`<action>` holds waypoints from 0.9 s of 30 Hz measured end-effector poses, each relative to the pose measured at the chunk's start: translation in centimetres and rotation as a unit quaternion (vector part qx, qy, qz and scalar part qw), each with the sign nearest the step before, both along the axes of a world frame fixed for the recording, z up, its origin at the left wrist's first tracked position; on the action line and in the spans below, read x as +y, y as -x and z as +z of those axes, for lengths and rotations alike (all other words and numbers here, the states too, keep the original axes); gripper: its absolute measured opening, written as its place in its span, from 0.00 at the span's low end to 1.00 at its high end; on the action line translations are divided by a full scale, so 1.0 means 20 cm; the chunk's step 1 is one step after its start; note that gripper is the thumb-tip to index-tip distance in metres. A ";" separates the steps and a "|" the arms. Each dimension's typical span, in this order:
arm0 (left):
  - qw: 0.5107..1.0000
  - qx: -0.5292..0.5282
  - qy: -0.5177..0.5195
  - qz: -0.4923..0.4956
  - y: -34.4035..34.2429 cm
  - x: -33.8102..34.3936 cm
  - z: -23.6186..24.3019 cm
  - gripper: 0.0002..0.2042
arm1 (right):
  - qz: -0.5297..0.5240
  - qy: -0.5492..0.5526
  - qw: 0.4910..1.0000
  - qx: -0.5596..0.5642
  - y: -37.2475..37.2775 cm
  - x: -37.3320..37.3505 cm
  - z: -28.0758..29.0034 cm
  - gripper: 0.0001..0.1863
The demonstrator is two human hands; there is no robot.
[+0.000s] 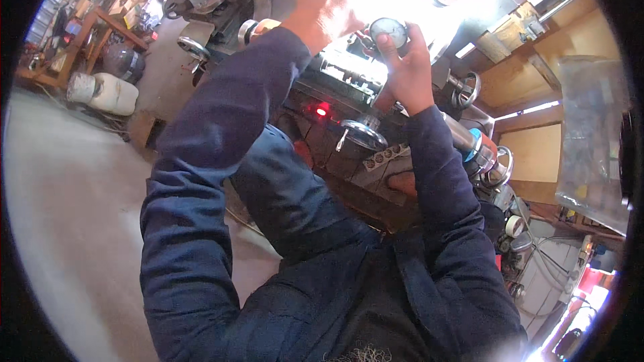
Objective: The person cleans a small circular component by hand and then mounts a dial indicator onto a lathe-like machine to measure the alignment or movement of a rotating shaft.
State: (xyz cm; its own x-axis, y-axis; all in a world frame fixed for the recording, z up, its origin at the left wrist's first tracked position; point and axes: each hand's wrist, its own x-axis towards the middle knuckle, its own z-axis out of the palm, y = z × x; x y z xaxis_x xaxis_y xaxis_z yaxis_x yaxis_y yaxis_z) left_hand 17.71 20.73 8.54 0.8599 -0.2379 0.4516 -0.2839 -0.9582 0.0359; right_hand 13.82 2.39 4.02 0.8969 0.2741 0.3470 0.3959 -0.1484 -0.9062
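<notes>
A round dial gauge (387, 29) with a pale face and dark rim is gripped in my right hand (409, 70), the thumb lying over its face. My left hand (325, 12) is just to the left of it, above the machine. Its fingers are curled together, but strong glare hides the tips and whatever is between them. Below both hands lies a metal machine (349, 70) with a bright, shiny bed, and a chrome handwheel (363, 135) on its near side.
A red light (321, 111) glows low on the machine, near a socket strip (387, 157). More handwheels (467, 90) stand at right. A clear plastic sheet (590, 141) hangs on the far right. At left are a whitish jug (111, 94) and a cluttered wooden rack (84, 47).
</notes>
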 end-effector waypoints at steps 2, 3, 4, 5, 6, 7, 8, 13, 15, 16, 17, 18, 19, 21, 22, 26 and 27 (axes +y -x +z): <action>0.993 -0.025 -0.085 -0.081 -0.09 0.09 -0.06 0.10 | 0.009 -0.006 1.000 0.007 0.01 0.01 0.01 0.20; 0.970 -0.046 -0.171 -0.166 -0.11 0.13 -0.06 0.09 | 0.007 -0.006 1.000 0.002 0.01 0.02 0.01 0.19; 0.975 -0.075 -0.125 -0.170 -0.10 0.13 -0.09 0.08 | 0.005 -0.006 1.000 -0.004 0.02 0.04 0.01 0.18; 0.975 -0.078 -0.121 -0.171 -0.08 0.09 -0.09 0.08 | 0.003 -0.003 1.000 -0.006 0.00 0.01 0.01 0.18; 0.970 -0.158 -0.086 -0.163 -0.02 0.04 -0.10 0.08 | -0.015 0.005 1.000 -0.008 -0.01 -0.02 -0.02 0.17; 0.958 -0.237 -0.051 -0.155 0.00 0.02 -0.10 0.09 | -0.034 0.013 0.999 -0.011 -0.02 -0.04 -0.03 0.17; 0.959 -0.236 -0.054 -0.150 -0.01 0.05 -0.10 0.09 | -0.029 0.011 0.999 -0.011 0.00 -0.02 -0.01 0.17; 0.973 -0.027 -0.143 -0.180 -0.11 0.14 -0.07 0.09 | -0.088 0.094 0.990 -0.053 0.06 0.02 0.09 0.19; 0.963 -0.057 -0.192 -0.179 -0.09 0.13 -0.06 0.08 | -0.069 0.071 0.994 -0.042 0.06 0.02 0.10 0.19; 0.964 -0.056 -0.191 -0.177 -0.07 0.12 -0.07 0.08 | -0.051 0.046 0.997 -0.031 0.07 0.02 0.10 0.19; 0.962 -0.170 -0.106 -0.184 -0.04 0.10 -0.12 0.08 | -0.049 0.049 0.997 -0.029 0.07 0.02 0.09 0.19; 0.941 -0.281 -0.019 -0.186 -0.02 0.08 -0.15 0.08 | -0.058 0.066 0.995 -0.045 0.05 0.01 0.08 0.19; 0.942 -0.279 -0.016 -0.184 -0.03 0.07 -0.16 0.08 | -0.066 0.082 0.993 -0.061 0.05 0.00 0.07 0.18; 0.993 -0.087 0.047 -0.062 -0.05 0.05 -0.15 0.11 | -0.079 0.074 0.990 -0.092 0.03 0.01 0.04 0.18; 0.993 -0.087 0.048 -0.059 -0.06 0.08 -0.13 0.11 | -0.095 0.063 0.986 -0.121 0.03 0.01 0.03 0.18; 0.978 -0.023 -0.140 -0.153 -0.09 0.14 -0.06 0.13 | -0.049 0.061 0.995 -0.065 0.04 0.02 0.06 0.18; 0.981 -0.008 -0.131 -0.145 -0.08 0.12 -0.04 0.13 | -0.054 0.076 0.994 -0.062 0.04 0.01 0.06 0.18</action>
State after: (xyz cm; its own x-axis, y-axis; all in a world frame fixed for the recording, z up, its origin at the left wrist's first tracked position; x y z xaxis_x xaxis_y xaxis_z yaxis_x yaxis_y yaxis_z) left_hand 19.35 23.19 7.67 0.7318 -0.5813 0.3558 -0.5443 -0.8127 -0.2082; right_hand 13.10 2.61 5.21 0.8773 0.2355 0.4183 0.4768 -0.3278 -0.8156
